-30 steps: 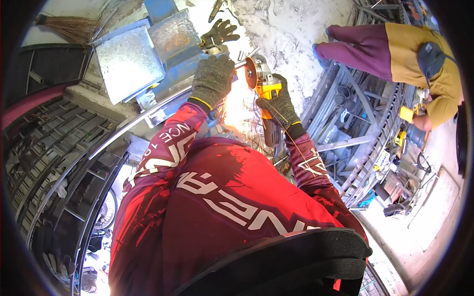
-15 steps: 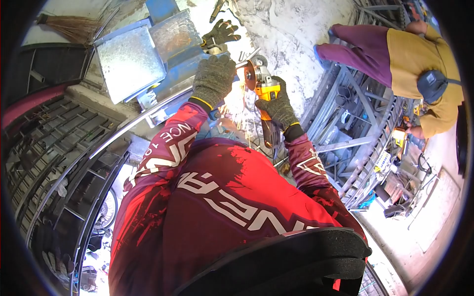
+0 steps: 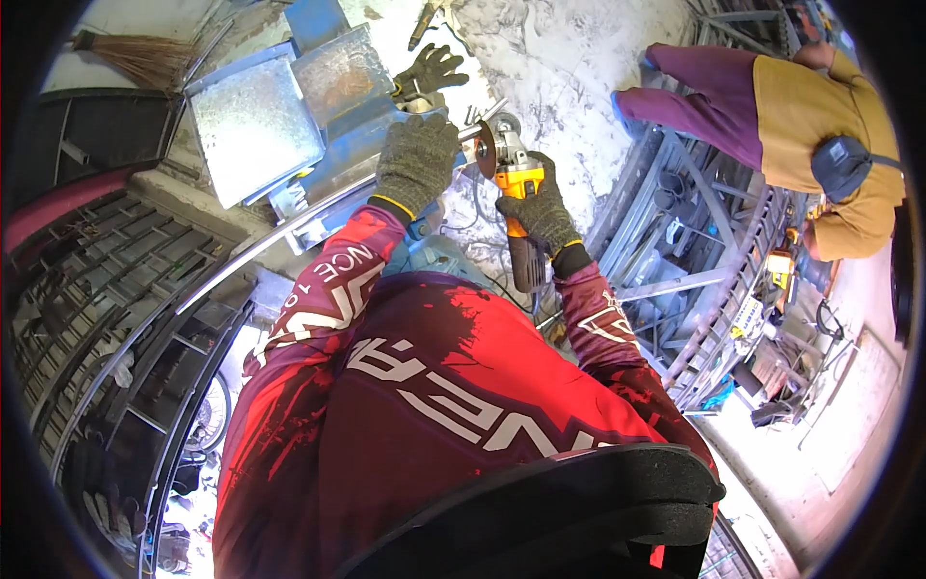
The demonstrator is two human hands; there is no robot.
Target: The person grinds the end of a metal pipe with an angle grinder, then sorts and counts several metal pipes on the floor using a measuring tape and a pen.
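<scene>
My right hand (image 3: 543, 210) in a dark knit glove is wrapped around a yellow and black angle grinder (image 3: 522, 181). The grinder's thin cutting disc (image 3: 486, 150) stands right at the end of a metal bar (image 3: 275, 234), with no sparks showing. My left hand (image 3: 417, 159), gloved the same way, is closed over the bar just left of the disc, its fingertips hidden from above. Beneath it lies a blue metal stand (image 3: 352, 145). A dark glove (image 3: 431, 71) shows just beyond my left hand.
Metal plates (image 3: 256, 121) lie on the blue stand at left. A person (image 3: 810, 145) in a tan top bends at the right, near another yellow tool (image 3: 779, 265). Steel frames (image 3: 694, 207) are stacked between us. Metal racks (image 3: 96, 280) line the left; a broom (image 3: 140, 53) lies behind.
The spray of sparks below the disc has stopped. The grinder has shifted very slightly left, while my left hand stays on the bar.
</scene>
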